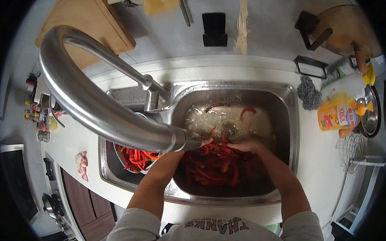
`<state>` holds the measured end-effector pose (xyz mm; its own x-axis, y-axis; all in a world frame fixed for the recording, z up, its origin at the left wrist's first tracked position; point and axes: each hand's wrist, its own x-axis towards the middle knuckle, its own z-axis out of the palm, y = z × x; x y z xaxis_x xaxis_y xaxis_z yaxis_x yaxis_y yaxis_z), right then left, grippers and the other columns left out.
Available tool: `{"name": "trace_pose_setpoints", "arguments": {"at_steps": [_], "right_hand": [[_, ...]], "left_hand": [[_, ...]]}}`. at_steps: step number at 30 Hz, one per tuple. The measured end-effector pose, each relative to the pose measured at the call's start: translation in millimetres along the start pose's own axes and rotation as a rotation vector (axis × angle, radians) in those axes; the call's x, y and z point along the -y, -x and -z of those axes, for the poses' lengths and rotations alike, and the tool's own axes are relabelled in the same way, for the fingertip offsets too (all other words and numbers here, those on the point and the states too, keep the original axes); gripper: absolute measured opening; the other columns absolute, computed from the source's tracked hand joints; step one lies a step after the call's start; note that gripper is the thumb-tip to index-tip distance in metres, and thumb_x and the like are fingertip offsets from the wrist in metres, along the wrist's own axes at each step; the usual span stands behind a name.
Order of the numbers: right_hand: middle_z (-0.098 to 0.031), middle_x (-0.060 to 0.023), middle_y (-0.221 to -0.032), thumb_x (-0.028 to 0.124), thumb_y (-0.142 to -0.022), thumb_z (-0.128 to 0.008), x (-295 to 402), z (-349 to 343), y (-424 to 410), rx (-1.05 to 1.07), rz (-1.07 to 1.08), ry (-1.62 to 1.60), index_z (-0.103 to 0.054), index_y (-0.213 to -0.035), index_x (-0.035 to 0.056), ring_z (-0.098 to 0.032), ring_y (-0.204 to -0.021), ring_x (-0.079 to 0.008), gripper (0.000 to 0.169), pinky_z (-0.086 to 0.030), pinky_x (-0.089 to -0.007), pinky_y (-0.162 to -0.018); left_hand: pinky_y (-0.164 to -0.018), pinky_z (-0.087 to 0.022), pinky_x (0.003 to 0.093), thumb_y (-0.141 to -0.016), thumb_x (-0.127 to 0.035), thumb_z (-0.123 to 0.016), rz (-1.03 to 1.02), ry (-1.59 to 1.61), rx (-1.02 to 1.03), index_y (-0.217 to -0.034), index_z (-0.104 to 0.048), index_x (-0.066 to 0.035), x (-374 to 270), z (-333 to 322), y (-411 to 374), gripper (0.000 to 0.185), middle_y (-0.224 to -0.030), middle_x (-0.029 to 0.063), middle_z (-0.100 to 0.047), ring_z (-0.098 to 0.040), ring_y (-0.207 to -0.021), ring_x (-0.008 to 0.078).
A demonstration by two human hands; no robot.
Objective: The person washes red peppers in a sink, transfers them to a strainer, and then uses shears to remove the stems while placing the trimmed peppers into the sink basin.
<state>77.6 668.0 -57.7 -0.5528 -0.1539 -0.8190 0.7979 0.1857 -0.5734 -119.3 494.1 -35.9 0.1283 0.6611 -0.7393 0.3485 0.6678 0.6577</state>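
Note:
Both hands are in the large steel sink basin [283, 117], over many red chili peppers [214, 170] lying in water. My left hand [204, 143] is partly hidden behind the faucet's end, at the left of the pile. My right hand [243, 146] touches the pile's upper edge from the right, its fingers pointing left. Whether either one grips a pepper cannot be made out. Bubbly water lies beyond the hands, with a curved red pepper [248, 111] and a dark reddish one [216, 106] floating there. More red and orange peppers [137, 159] fill a bowl in the small left basin.
A large curved steel faucet [93, 101] arches over the left basin and ends above my left hand. Right of the sink are a steel wool scourer [309, 92] and an orange detergent bottle [338, 114]. A crumpled pinkish item [81, 165] lies on the left counter.

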Motion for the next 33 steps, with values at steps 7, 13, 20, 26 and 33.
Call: {"name": "trace_pose_setpoints", "arguments": {"at_steps": [7, 13, 20, 26, 33], "right_hand": [[-0.038, -0.0059, -0.132, 0.061, -0.077, -0.046, -21.5, -37.4, 45.9, 0.025, -0.379, -0.416, -0.041, -0.127, 0.017, -0.035, -0.119, -0.0218, 0.067, -0.032, -0.04, -0.093], [-0.043, -0.0059, -0.127, 0.056, -0.077, -0.051, -33.0, -102.7, 26.5, -0.069, -0.04, -1.278, -0.045, -0.124, 0.0186, -0.044, -0.112, -0.0244, 0.06, -0.037, -0.0466, -0.091], [-0.047, -0.0057, -0.123, 0.04, -0.084, -0.049, 22.3, -101.0, 32.6, -0.21, 0.479, -1.381, -0.045, -0.123, 0.0119, -0.048, -0.108, -0.0196, 0.048, -0.041, -0.0357, -0.091], [-0.047, -0.0077, -0.121, 0.048, -0.076, -0.056, 82.9, -63.1, 67.3, -0.146, 0.493, -1.129, -0.047, -0.122, 0.0147, -0.048, -0.108, -0.0223, 0.057, -0.041, -0.0391, -0.09], [-0.05, -0.0091, -0.119, 0.049, -0.077, -0.054, 137.6, -72.2, 106.4, -0.187, 0.323, -1.037, -0.05, -0.117, 0.0137, -0.05, -0.104, -0.0245, 0.054, -0.041, -0.0391, -0.09]], "left_hand": [[-0.105, -0.014, 0.0393, -0.072, -0.074, -0.033, 0.504, 0.496, 0.033, -0.136, -0.022, -0.011, 21.4, -72.2, 21.9, 0.09, -0.141, 0.0105, -0.021, -0.016, -0.13, 0.0216], [-0.092, -0.036, 0.0483, -0.063, -0.079, -0.04, 0.152, 1.352, 0.208, -0.127, -0.04, -0.011, 31.1, -121.9, 9.1, 0.093, -0.126, 0.0118, -0.044, -0.045, -0.111, 0.0296], [-0.083, -0.044, 0.0479, -0.066, -0.064, -0.057, -0.028, 1.577, -0.191, -0.126, -0.039, -0.013, 15.1, -123.2, 1.6, 0.081, -0.123, 0.01, -0.046, -0.05, -0.106, 0.0277], [-0.085, -0.045, 0.0457, -0.079, -0.053, -0.05, -0.351, 1.852, -0.107, -0.119, -0.048, -0.011, -47.9, -95.9, 52.9, 0.058, -0.115, 0.0106, -0.053, -0.053, -0.102, 0.0254], [-0.088, -0.043, 0.0466, -0.078, -0.056, -0.05, -0.481, 1.827, -0.183, -0.119, -0.047, -0.01, -65.6, -85.1, 103.9, 0.062, -0.115, 0.0096, -0.054, -0.053, -0.103, 0.0253]]}}
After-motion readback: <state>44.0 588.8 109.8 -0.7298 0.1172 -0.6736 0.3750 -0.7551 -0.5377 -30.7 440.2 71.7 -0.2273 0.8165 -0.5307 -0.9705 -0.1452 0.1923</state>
